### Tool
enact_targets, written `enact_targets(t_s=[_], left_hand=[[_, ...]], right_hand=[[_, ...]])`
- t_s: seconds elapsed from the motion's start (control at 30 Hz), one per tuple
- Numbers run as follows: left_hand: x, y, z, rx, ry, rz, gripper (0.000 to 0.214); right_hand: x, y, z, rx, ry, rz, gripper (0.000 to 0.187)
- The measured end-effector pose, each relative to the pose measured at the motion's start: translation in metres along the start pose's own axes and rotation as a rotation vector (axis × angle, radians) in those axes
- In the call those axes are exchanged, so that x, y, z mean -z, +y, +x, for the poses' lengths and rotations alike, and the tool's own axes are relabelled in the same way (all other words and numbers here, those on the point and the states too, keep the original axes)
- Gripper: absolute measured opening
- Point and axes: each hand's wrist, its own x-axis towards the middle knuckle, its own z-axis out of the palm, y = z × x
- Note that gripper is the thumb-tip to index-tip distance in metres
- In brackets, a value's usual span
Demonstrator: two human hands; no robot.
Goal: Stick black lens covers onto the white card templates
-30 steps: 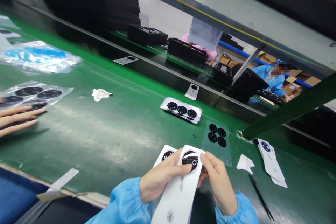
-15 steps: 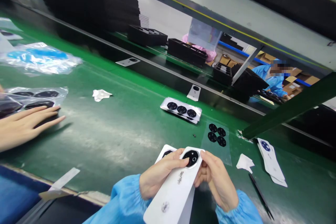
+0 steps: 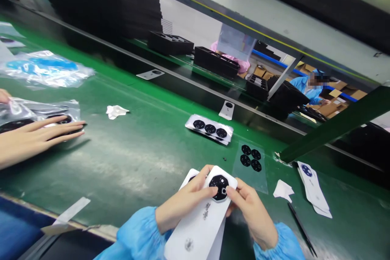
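Note:
A white phone back cover with a black octagonal camera piece near its top is held between both my hands. My left hand grips its left edge, the thumb lying on the camera piece. On the right edge, my right hand pinches the cover, its thumb at the black piece's lower right rim. Another white cover shows partly beneath. Beyond my hands a clear sheet carries several black octagonal pieces. Black tweezers lie at the right, beside a scrap of white paper.
A stack of trays with black pieces sits ahead. White covers are piled at the right, near a green post. Single covers lie on the dark strip. At left, a co-worker's hand presses a plastic bag of black pieces.
My right thumb has moved from the cover's upper right corner onto the camera piece's edge. The co-worker's hand has shifted slightly right, and another hand now shows at the bag.

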Motion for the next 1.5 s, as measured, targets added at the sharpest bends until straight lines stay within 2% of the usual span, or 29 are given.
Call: enact_targets(t_s=[0.07,0.2,0.37,0.57,0.73,0.83,1.0,1.17,1.3,1.5], left_hand=[[0.002,0.003,-0.002,-0.006,-0.002,0.121,0.043],[0.004,0.006,-0.006,-0.11,0.014,0.362,0.041],[0.003,0.005,-0.006,-0.135,-0.02,0.459,0.042],[0.004,0.002,-0.003,-0.202,0.067,0.667,0.036],[0.003,-0.001,0.0,-0.19,0.128,0.8,0.059],[0.002,0.0,0.002,-0.187,0.169,0.8,0.056],[0.002,0.005,0.003,-0.27,0.114,0.727,0.05],[0.002,0.004,0.003,-0.318,0.048,0.78,0.044],[0.002,0.003,0.002,-0.326,0.04,0.824,0.046],[0.001,0.002,0.003,-0.303,0.043,0.871,0.05]], right_hand=[[0.003,0.0,0.001,0.006,-0.04,-0.004,0.039],[0.005,0.0,0.003,-0.008,-0.066,0.01,0.038],[0.003,0.006,0.002,0.035,0.006,-0.018,0.036],[-0.001,0.016,0.003,0.103,0.077,-0.069,0.036],[-0.004,0.016,0.0,0.129,0.132,-0.164,0.036],[-0.004,0.012,0.0,0.112,0.108,-0.186,0.036],[0.004,0.003,0.005,0.076,-0.007,-0.103,0.032],[0.013,-0.001,0.005,0.042,-0.009,-0.115,0.03],[0.015,-0.005,0.003,0.04,-0.042,-0.154,0.028],[0.013,-0.002,0.004,0.113,0.037,-0.174,0.028]])
